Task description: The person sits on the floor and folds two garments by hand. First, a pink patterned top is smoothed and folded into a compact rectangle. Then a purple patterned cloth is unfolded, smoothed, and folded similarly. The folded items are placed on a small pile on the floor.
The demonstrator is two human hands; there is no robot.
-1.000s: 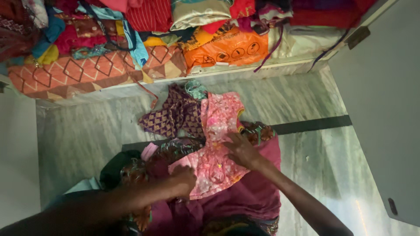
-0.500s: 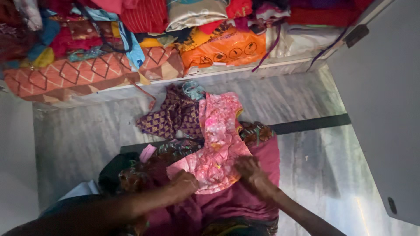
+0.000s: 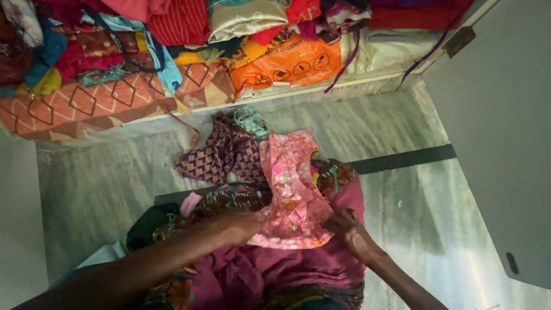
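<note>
on the floor, both your hands, left hand and right hand, gripped the pink blouse, partly folded; the purple blouse lay unfolded.

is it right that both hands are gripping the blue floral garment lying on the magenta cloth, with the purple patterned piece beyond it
Not quite. In the head view the garment is pink, not blue. The left hand and right hand do grip it on the magenta cloth, with the purple patterned piece beyond.

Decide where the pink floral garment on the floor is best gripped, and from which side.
Grip the pink floral garment at its two near corners, coming from the near side. It lies flat, its far end on the purple patterned cloth; the left hand and right hand are already at those corners.
</note>
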